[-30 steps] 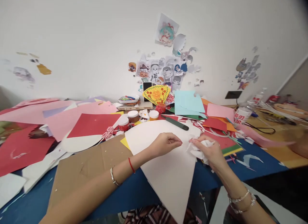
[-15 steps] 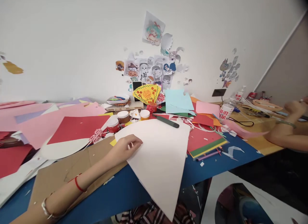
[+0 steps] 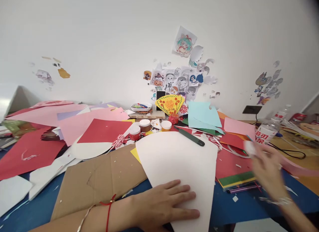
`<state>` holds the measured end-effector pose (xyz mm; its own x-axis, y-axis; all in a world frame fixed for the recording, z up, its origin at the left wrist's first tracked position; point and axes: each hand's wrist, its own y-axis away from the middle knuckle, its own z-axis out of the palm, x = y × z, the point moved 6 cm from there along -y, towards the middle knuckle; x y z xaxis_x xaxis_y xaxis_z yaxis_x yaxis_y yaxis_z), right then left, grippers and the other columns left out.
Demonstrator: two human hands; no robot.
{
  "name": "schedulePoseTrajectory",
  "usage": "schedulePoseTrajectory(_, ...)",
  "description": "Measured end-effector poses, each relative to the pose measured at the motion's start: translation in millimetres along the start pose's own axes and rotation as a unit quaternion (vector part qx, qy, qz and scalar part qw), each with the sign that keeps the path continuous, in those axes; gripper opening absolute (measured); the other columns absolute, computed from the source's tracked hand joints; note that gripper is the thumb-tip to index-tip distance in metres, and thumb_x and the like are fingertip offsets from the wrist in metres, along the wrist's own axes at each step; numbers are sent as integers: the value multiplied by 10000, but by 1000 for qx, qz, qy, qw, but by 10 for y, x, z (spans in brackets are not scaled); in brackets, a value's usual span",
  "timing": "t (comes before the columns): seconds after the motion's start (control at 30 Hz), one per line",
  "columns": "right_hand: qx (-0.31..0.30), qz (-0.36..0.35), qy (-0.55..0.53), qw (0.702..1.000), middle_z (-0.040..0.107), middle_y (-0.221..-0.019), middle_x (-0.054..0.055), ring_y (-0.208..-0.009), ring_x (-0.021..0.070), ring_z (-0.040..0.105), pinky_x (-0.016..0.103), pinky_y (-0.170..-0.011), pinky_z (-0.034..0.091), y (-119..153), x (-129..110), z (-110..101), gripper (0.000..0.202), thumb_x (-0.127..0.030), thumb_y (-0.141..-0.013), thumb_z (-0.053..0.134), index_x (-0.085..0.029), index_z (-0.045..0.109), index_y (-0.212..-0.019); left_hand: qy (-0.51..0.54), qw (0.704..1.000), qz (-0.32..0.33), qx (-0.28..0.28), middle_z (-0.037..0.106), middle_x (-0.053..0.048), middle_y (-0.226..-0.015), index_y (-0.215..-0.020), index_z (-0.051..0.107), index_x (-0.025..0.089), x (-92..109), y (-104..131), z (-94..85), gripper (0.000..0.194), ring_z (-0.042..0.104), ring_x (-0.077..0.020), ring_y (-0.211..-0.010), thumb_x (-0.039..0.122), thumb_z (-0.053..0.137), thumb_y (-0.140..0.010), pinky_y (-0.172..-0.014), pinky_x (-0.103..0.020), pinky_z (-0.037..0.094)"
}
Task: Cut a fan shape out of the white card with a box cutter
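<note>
On the blue worktop [image 3: 139, 197], the left hand [image 3: 165, 205] lies palm down with fingers spread flat, pressing the near edge of a large white paper sheet [image 3: 178, 155] shaped like a wide wedge. A red string bracelet [image 3: 108, 210] and a thin silver bangle [image 3: 84, 218] circle that wrist. The sheet partly overlaps a brown cardboard piece [image 3: 99, 180] to its left and covers a corner of yellow paper [image 3: 135, 154].

Off to the right, the right hand [image 3: 265, 169] is raised above the worktop and badly blurred; something small and white [image 3: 250, 148] shows at its fingertips, but I cannot tell whether the fingers are closed on it. A beaded bracelet [image 3: 277, 201] sits at that wrist. Beneath it lie red paper [image 3: 231, 162], a stack with green and yellow edges [image 3: 235, 180] and coloured pens [image 3: 243, 189].

Just beyond the far edge of the white sheet rests a dark green marker [image 3: 190, 137]. Near it stand three small paint jars [image 3: 145, 125], and behind them a yellow paper fan cutout [image 3: 169, 104] leans by the wall. Light blue paper [image 3: 203, 115], pink paper [image 3: 238, 126] and a red sheet [image 3: 106, 130] are spread around. Cartoon stickers [image 3: 174, 80] cover the white wall.
</note>
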<state>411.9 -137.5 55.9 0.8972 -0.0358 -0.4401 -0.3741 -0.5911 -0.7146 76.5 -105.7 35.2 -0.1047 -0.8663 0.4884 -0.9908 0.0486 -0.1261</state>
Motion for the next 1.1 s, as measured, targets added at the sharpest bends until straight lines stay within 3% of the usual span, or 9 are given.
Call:
schedulePoseTrajectory(0.17, -255, -118, -87, 956, 568, -1174, 122, -1065, 248, 558, 439, -941, 461, 165, -1195, 1239, 435, -203, -874, 335, -204, 585, -1230, -19, 1000, 5, 18, 289, -6, -1490, -1433, 287, 338, -119, 5, 154, 584, 257, -233, -1371, 195, 456, -892, -1157, -407, 181)
schedulePoseTrajectory(0.33, -509, -301, -202, 781, 493, -1358, 25, -1283, 169, 400, 403, -1119, 248, 672, -1845, 1601, 568, -66, -823, 344, -255, 490, -1338, -97, 992, 60, 58, 378, -71, -1447, -1380, 409, 212, -232, 17, 301, 429, 282, -196, -1364, 222, 329, -958, -1151, -303, 205)
schedulePoseTrajectory(0.37, -513, -305, -195, 778, 478, -1367, 18, -1282, 168, 400, 413, -1121, 237, 639, -1831, 1628, 581, -53, -816, 330, -255, 492, -1336, -108, 990, 64, 60, 380, -71, -1447, -1364, 431, 200, -250, 14, 325, 418, 277, -190, -1366, 220, 312, -963, -1152, -287, 192)
schedulePoseTrajectory(0.47, -438, -228, -116, 862, 425, -1399, 52, -1321, 195, 323, 478, -1121, 189, 344, -1692, 1767, 621, -24, -814, 242, -200, 438, -1376, -125, 988, 68, 53, 337, -72, -1471, -1355, 438, 185, -287, 7, 382, 419, 233, -192, -1381, 216, 281, -968, -1162, -287, 150)
schedulePoseTrajectory(0.63, -521, -308, -117, 788, 448, -1382, -18, -1291, 149, 372, 309, -1106, 274, 339, -1878, 2107, 732, 49, -657, 396, -257, 520, -1310, -85, 991, 61, 87, 366, -17, -1464, -1351, 428, 256, -374, 19, 427, 422, 253, -132, -1371, 205, 246, -975, -1151, -232, 171)
schedulePoseTrajectory(0.73, -453, -207, -16, 867, 416, -1387, 161, -1286, 250, 377, 452, -1092, 285, -78, -1706, 2321, 697, 85, -679, 332, -92, 473, -1338, -64, 991, 66, 94, 323, -4, -1486, -1347, 427, 269, -410, 24, 465, 403, 227, -139, -1381, 238, 273, -976, -1159, -247, 159)
schedulePoseTrajectory(0.83, -423, -191, -2, 886, 401, -1387, 199, -1303, 291, 337, 525, -1084, 257, -250, -1740, 2471, 738, 100, -671, 344, -91, 411, -1380, -39, 993, 67, 89, 343, -28, -1474, -1416, 305, 255, -417, 2, 475, 446, 244, -145, -1374, 213, 286, -973, -1158, -260, 172)
schedulePoseTrajectory(1.0, -490, -316, -81, 808, 373, -1433, 49, -1333, 156, 296, 311, -1122, 241, 282, -2323, 2584, 736, 52, -654, 421, -186, 476, -1348, -50, 995, 52, 73, 457, -77, -1398, -1447, 207, 152, -443, -39, 458, 485, 324, -144, -1340, 232, 300, -978, -1144, -249, 200)
schedulePoseTrajectory(1.1, -517, -331, -102, 783, 357, -1441, 56, -1337, 145, 284, 326, -1128, 221, 374, -2432, 2527, 765, 67, -648, 376, -166, 434, -1375, -114, 988, 74, 74, 424, -67, -1425, -1422, 276, 122, -434, -29, 464, 446, 272, -139, -1362, 221, 260, -987, -1148, -233, 165)
